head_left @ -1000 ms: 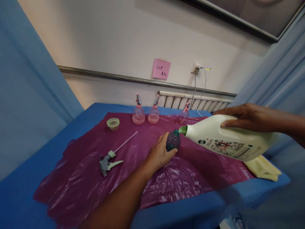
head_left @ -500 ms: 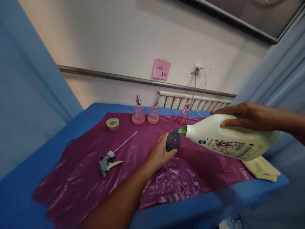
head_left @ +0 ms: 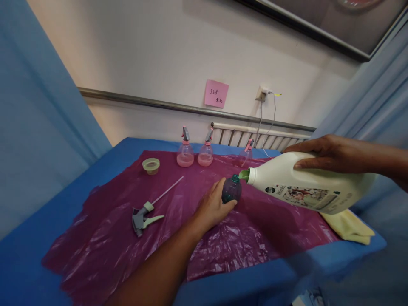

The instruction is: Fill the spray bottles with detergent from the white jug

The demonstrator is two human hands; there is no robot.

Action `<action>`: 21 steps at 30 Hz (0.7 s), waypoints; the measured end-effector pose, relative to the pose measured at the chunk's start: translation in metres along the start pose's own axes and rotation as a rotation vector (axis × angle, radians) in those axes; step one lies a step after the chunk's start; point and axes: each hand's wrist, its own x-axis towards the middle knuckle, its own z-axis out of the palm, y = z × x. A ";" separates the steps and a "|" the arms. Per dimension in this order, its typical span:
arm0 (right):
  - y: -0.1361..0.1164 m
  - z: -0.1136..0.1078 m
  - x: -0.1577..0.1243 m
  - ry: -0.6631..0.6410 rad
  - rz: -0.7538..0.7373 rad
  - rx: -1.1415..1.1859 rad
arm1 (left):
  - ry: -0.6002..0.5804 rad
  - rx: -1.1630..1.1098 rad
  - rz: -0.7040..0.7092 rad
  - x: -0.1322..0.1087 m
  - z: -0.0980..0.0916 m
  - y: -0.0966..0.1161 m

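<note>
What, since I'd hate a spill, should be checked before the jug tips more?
1. Steadying: left hand grips the small bottle, upright: ok.
2. Neck open, with the sprayer head lying aside: ok.
3. Aim: spout is right at the bottle mouth: ok; exact alignment cannot tell.
4. Hold: right hand clasps the jug from above: ok.
5. Cover: purple sheet lies under the bottle: ok.
6. Liquid level in the bottle: cannot tell.

Magenta sheet (head_left: 105,246) over blue cover (head_left: 22,267)
The jug (head_left: 280,178) is coloured white, with a pale green spout (head_left: 245,174) and a printed label (head_left: 302,196); the small bottle (head_left: 231,191) is tinted dark teal. Pink is seen in the spray bottles (head_left: 185,155) and the note (head_left: 216,93); the cloth (head_left: 350,225) is coloured yellow.
</note>
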 end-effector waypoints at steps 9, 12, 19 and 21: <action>-0.002 -0.005 0.001 -0.039 0.020 0.004 | -0.008 0.003 -0.009 0.001 0.000 0.001; -0.004 -0.009 0.002 -0.095 0.016 -0.024 | -0.016 -0.006 -0.007 0.001 -0.002 0.003; -0.004 -0.011 0.002 -0.111 0.005 -0.037 | -0.022 -0.011 -0.028 0.000 -0.002 0.005; -0.004 -0.012 0.003 -0.114 0.016 -0.045 | -0.025 -0.009 -0.034 0.000 -0.002 0.005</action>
